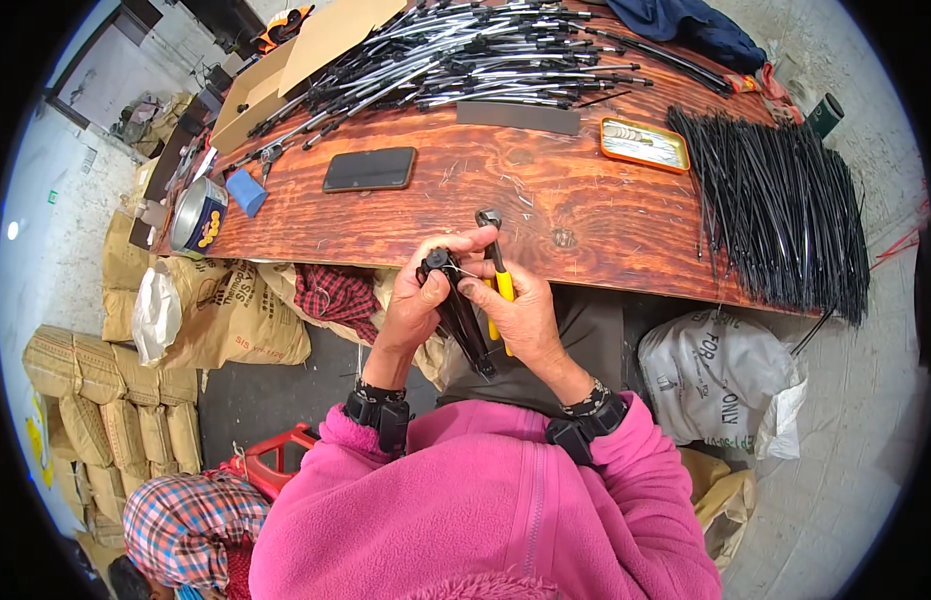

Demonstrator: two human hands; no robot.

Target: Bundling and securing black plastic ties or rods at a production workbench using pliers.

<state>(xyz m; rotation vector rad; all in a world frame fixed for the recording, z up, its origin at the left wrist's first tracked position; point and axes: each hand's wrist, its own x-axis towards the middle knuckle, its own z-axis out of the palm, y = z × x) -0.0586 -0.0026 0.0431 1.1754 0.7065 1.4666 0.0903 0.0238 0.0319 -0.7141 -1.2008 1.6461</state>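
In front of my pink jacket, my left hand (413,308) is closed around a slim black folded stand (465,330). Its round hub points up and its legs hang down toward my lap. Wrapped in my right hand (530,318) is a pair of end-cutting pincers (503,282) with yellow handles, its dark metal head up near the left fingertips. The right thumb and fingertips meet the hub, where a thin pale strip, perhaps a wire or pin, shows between the hands. The fingers partly hide the hub.
On the wooden table (445,225) lie a phone (369,169), a small orange-rimmed tin (644,145), a can (198,217), a pile of silver-and-black rods (465,55) and a heap of thin black rods (775,205). Sacks (720,375) stand below; a red stool (277,460) is at left.
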